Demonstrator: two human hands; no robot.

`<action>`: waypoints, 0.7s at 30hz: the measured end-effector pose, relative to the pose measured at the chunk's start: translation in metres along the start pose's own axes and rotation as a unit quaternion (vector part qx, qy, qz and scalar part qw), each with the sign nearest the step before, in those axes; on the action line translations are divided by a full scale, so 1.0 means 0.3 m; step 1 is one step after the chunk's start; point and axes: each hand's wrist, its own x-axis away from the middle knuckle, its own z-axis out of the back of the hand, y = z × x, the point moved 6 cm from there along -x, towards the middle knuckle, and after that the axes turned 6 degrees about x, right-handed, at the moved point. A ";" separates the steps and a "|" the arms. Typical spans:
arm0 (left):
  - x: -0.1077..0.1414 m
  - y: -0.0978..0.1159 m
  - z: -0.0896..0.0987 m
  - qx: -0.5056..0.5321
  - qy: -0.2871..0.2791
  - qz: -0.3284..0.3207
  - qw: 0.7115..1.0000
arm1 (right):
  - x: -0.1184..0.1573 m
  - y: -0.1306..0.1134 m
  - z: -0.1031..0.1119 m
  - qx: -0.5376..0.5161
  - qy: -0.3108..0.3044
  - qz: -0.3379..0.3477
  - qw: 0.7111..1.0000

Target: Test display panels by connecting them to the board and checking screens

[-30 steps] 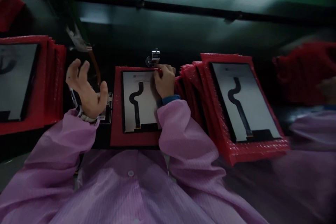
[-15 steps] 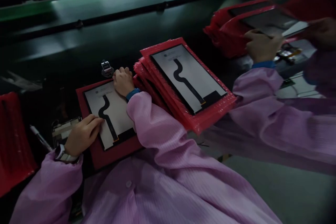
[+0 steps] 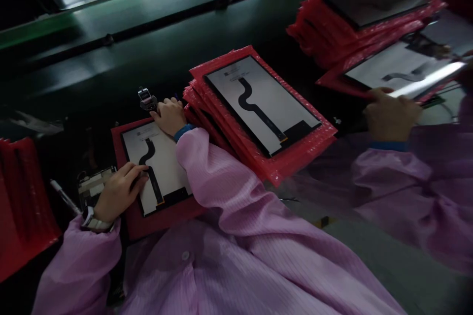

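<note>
A display panel (image 3: pixel 168 170) lies white side up on a red bubble-wrap bag (image 3: pixel 148 229) in front of me, a dark winding flex cable (image 3: pixel 153 179) across its back. My left hand (image 3: pixel 120 192) reaches over the panel's left edge, its fingers stretched out and their tips touching the cable. My right hand (image 3: pixel 170 115) rests at the far edge of the panel, thumb apart and other fingers bent, the tips partly hidden. Just left of its thumb is a small metal tally counter (image 3: pixel 147 98). Neither hand visibly lifts anything.
Close on the right stands a stack of red bubble bags (image 3: pixel 271 167) topped by another panel (image 3: pixel 258 101). Further right, a co-worker's hand (image 3: pixel 391 115) is at a panel (image 3: pixel 391 71) beside another stack. More red bags (image 3: pixel 22 206) and a white pen (image 3: pixel 64 197) are on the left.
My hands stay almost where they were on the panel; the view has shifted slightly. The co-worker's hand has moved nearer, and a panel with its white side up now shows there.
</note>
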 end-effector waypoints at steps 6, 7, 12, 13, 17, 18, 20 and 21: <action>0.019 0.016 -0.010 -0.005 0.014 0.036 0.999 | -0.005 0.016 -0.001 -0.004 -0.031 0.009 0.999; 0.024 0.021 -0.012 -0.002 0.021 0.037 0.999 | -0.005 0.018 -0.003 -0.004 -0.036 0.011 0.999; 0.051 0.047 -0.013 -0.022 0.068 0.061 0.996 | -0.002 0.035 0.004 -0.039 -0.019 -0.008 0.999; 0.058 0.051 -0.011 -0.036 0.085 0.068 0.993 | 0.000 0.043 0.006 -0.052 -0.016 -0.020 0.998; 0.093 0.064 -0.001 -0.051 0.170 0.105 0.978 | -0.001 0.069 0.022 -0.164 0.012 -0.024 0.986; 0.104 0.062 0.001 -0.034 0.193 0.123 0.973 | -0.003 0.075 0.026 -0.223 0.024 -0.019 0.974; 0.129 0.051 0.001 0.041 0.230 0.173 0.957 | -0.006 0.087 0.029 -0.356 0.043 -0.006 0.934; 0.140 0.045 -0.002 0.099 0.242 0.198 0.945 | -0.006 0.093 0.027 -0.409 0.048 -0.002 0.911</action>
